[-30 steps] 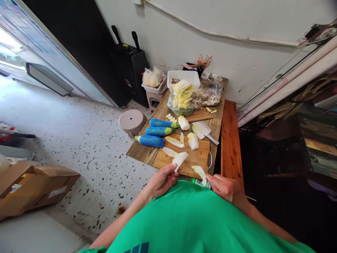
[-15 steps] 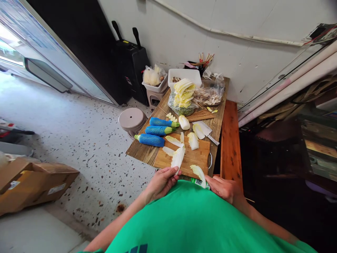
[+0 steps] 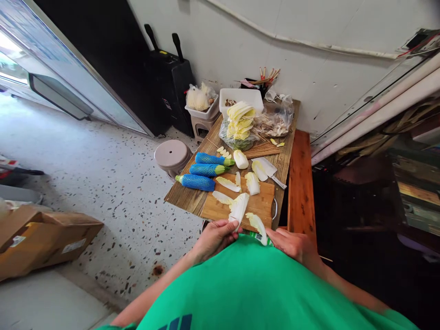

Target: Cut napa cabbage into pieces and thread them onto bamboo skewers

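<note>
Daylight floods in through the glass (image 3: 12,64), far off beyond the left fingers (image 3: 229,226), leaving a bluish glare on the floor (image 3: 68,133) that side. In front of them the surface (image 3: 189,197) gets soft, even light with faint shadows. To the right of the right fingers (image 3: 280,237), much sinks into near-black. Far out on either side, shapes stretch and lean, fine detail softening.
</note>
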Demonstrator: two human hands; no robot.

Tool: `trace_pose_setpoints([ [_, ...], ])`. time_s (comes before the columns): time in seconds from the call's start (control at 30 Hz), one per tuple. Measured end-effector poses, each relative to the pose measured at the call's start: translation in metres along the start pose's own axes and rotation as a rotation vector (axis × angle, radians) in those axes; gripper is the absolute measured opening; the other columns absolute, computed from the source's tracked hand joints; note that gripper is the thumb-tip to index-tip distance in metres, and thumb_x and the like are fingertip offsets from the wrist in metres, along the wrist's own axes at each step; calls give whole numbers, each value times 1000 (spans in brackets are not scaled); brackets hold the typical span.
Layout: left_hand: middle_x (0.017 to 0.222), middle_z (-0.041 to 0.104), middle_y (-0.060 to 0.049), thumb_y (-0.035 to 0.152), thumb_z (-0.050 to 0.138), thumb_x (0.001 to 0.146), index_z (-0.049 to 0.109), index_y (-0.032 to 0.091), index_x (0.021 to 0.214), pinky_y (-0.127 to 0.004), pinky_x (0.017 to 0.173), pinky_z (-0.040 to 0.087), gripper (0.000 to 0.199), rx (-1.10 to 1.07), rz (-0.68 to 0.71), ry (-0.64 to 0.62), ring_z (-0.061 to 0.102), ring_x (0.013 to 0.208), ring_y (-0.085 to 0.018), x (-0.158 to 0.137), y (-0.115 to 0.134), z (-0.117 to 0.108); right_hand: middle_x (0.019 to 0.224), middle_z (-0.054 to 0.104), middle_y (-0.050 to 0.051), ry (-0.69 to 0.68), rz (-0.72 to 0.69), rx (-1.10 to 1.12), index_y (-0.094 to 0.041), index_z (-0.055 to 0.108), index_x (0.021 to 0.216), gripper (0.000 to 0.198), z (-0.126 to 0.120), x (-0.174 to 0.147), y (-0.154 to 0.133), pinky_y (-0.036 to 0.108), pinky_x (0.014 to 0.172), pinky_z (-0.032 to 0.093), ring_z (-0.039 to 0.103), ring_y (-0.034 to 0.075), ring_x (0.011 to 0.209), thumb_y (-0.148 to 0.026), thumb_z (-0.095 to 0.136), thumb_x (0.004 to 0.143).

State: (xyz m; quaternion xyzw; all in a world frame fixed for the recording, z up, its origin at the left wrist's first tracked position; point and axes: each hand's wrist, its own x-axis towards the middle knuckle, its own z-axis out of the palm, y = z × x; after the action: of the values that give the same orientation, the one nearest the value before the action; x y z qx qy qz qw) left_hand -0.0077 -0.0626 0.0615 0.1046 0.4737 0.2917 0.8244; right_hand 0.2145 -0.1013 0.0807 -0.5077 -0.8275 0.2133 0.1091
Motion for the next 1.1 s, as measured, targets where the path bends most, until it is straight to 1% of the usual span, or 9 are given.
trace_pose_setpoints([
  [0.23,62,62,-3,28,79,57,68,9,68,-14,55,41,25,-14,40,-34,54,55,-6,-1,1,-3,64,58,2,-50,-35,-26,-20,63,99,34,-10,8,10,20,49,37,55,12,56,-32,32,93],
  [0.33,64,63,-3,31,76,61,69,10,68,-16,53,39,23,51,129,-20,52,55,-6,-5,4,-1,87,64,9,32,-73,64,-16,62,99,26,-25,25,10,28,71,46,58,18,80,-29,41,90],
  [0.4,63,63,-3,32,74,63,70,11,68,-17,54,38,22,160,235,-2,51,55,-7,-9,8,2,107,61,12,103,-124,188,-14,57,108,27,-29,43,5,37,89,41,53,21,101,-27,45,89],
  [0.47,60,63,-3,33,72,66,70,11,69,-19,55,39,22,285,339,10,51,55,-8,-14,12,6,110,61,11,66,-215,355,-15,57,111,28,-26,61,-2,39,94,38,52,21,106,-28,45,89],
  [0.63,59,64,-3,37,69,67,71,13,68,-21,53,39,23,411,456,83,51,54,-10,-28,19,14,79,68,7,-301,-232,777,-14,65,81,34,-16,94,-7,30,80,46,61,17,87,-32,38,92],
  [0.77,61,65,-4,37,70,67,71,13,70,-22,51,40,24,366,446,68,53,55,-11,-32,18,12,54,61,-1,-653,-138,984,-11,61,94,28,-24,100,-6,22,54,48,61,12,55,-31,41,90],
  [0.87,60,64,-5,37,70,66,71,12,69,-21,50,39,25,290,431,64,51,52,-10,-32,16,7,53,57,-2,-550,-80,923,-11,60,93,24,-27,95,-16,17,44,42,56,9,45,-26,42,89],
  [0.97,57,62,-4,39,70,66,69,11,67,-21,46,36,27,231,391,36,49,48,-8,-34,13,5,61,59,-1,-393,-115,789,-11,61,87,22,-29,85,-30,15,47,41,57,8,50,-20,40,89],
  [1.1,57,61,-4,39,72,64,68,11,66,-19,45,33,28,145,354,39,48,47,-7,-40,8,10,62,59,-1,-399,-179,671,-12,61,87,23,-38,76,-39,15,49,40,55,7,50,-17,38,89],
])
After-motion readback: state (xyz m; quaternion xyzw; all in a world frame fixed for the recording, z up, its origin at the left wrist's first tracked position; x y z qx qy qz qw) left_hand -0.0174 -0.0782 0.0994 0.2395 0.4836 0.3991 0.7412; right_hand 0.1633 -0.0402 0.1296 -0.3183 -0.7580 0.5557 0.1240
